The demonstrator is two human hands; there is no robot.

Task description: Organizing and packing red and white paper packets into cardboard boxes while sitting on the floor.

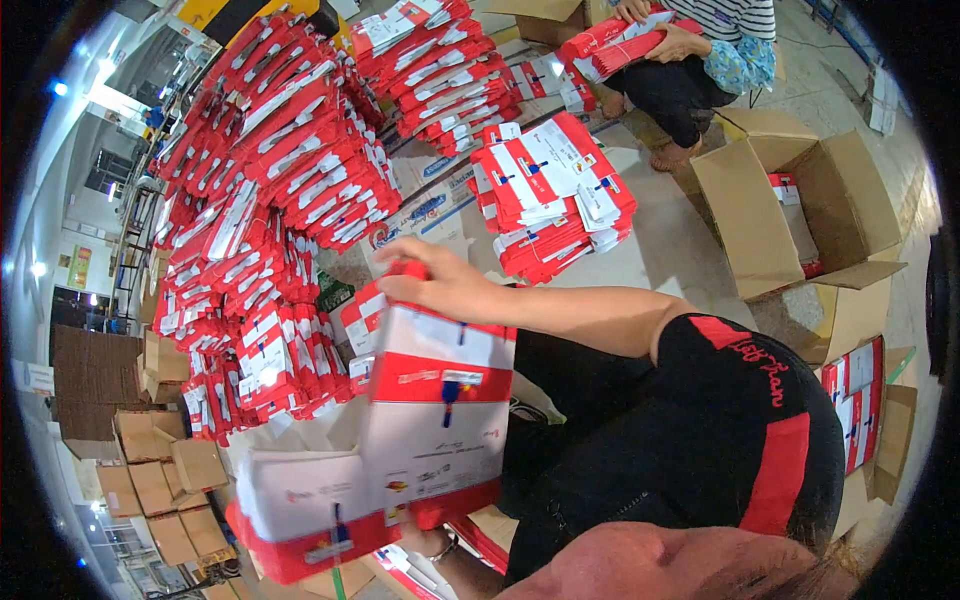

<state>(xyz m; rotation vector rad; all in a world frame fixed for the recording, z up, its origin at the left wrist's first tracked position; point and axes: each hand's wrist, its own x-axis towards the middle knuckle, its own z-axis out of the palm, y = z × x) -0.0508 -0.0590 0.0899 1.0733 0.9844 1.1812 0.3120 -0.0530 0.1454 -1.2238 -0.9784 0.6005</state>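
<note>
Slightly blurred, my right hand [415,280] grips the top edge of a thick bundle of flat red-and-white printed packaging [440,420], which stands on edge before me. Low in the picture, my left hand [428,542], with a bracelet at its wrist, is closed at the bundle's lower corner; its fingers are partly hidden. Against that corner lies a second red-and-white bundle [305,505], tilted toward the left and blurred. Whether my left hand also holds this one I cannot tell.
Tall leaning stacks of red-and-white packaging [290,150] rise at the left. A lower pile [545,185] sits beyond my right arm. At the far right, another person's hands [680,42] hold a similar bundle near an open cardboard box [745,215]. Several cartons [165,475] stand lower left.
</note>
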